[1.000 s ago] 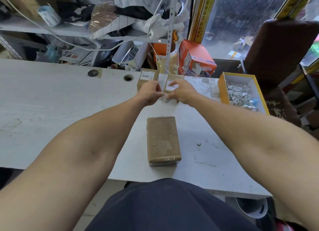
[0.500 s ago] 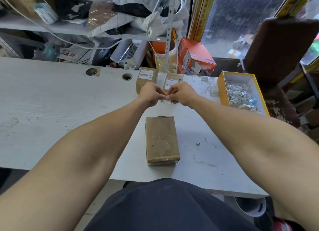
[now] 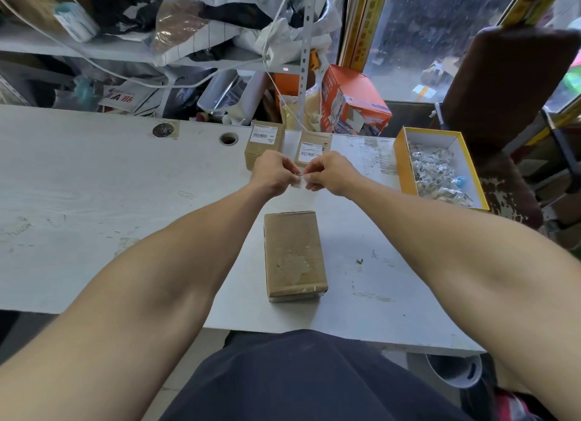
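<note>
My left hand point(image 3: 273, 172) and my right hand point(image 3: 330, 172) meet above the white table point(image 3: 94, 200), fingertips together. Between them they pinch a small clear packet point(image 3: 298, 180) with something pale inside; most of it is hidden by my fingers. A closed brown cardboard box point(image 3: 294, 254) lies flat on the table nearer to me, below the hands. Two smaller brown boxes with white barcode labels stand behind the hands, a left box point(image 3: 263, 140) and a right box point(image 3: 312, 148).
A yellow tray point(image 3: 405, 166) holding several small clear packets sits at the table's right edge. An orange box point(image 3: 353, 103) and cluttered shelves stand behind the table. A brown chair back point(image 3: 509, 84) rises at the far right. Two cable holes mark the table's back.
Both hands have stayed pressed together over the same spot, working the small packet with only slight finger shifts. The boxes have not moved.
</note>
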A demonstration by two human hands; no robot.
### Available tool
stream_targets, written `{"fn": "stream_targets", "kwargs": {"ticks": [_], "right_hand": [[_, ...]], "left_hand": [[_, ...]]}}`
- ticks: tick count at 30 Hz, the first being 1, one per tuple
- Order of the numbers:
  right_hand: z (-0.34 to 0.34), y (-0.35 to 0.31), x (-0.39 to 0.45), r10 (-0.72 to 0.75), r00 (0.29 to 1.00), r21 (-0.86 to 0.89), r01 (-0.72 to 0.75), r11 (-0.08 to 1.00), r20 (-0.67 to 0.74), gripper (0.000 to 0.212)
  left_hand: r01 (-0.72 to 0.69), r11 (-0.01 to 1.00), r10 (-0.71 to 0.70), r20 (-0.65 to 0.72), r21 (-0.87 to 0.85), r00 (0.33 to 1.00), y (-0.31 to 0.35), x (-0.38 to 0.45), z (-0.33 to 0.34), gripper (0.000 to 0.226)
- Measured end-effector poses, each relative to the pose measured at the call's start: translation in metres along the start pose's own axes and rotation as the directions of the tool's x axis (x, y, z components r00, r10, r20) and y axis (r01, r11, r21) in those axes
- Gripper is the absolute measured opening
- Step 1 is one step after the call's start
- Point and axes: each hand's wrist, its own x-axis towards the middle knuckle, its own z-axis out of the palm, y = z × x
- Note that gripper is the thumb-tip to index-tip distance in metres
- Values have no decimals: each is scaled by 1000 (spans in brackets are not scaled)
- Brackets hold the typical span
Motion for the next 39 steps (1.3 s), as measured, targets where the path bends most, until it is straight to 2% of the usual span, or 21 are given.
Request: {"fn": "stream_targets", "kwargs": {"ticks": [3,4,7,11,14,16,20,23,27,30,33,39], "right_hand": [[0,-8,-5,-56,998,-103,52,993,-27,4],[1,-10,-6,-60,997,-127,52,990,-55,7],[1,-12,-4,-24,994,-113,11,994,-109,9],[-3,-12,-8,38,990,-88,-50,995,-133,9],[-13,-6,-10,95,978,-54,-107,993,-187,13],[-22,1,-10,124,965,-30,-134,990,-231,7],[-50,17,-12,76,969,-92,-100,991,-235,5],[-79,40,-14,66,970,-121,-96,988,-233,7],[-136,88,-17,82,957,-185,-137,973,-278,10],[-190,129,-16,88,936,-277,-190,942,-342,13],[-245,161,-13,97,933,-373,-232,899,-346,15],[-317,198,10,40,932,-451,-211,867,-359,20]], "left_hand": [[86,995,-88,-41,-53,995,1,4,-2,10],[107,991,-109,-29,-80,994,3,5,-3,10],[155,977,-156,8,-143,988,9,8,-3,11],[185,978,-181,50,-100,982,17,12,-4,6],[128,991,-123,108,-40,986,25,17,0,14],[48,997,-55,121,60,991,33,19,8,14],[-77,978,59,98,195,993,55,24,33,8],[-103,962,89,66,254,994,75,32,59,10],[-151,936,152,23,319,988,112,49,102,7],[-206,902,206,41,378,978,148,67,138,7],[-248,870,250,52,427,967,191,85,177,7],[-287,822,277,95,491,956,253,129,235,7]]}}
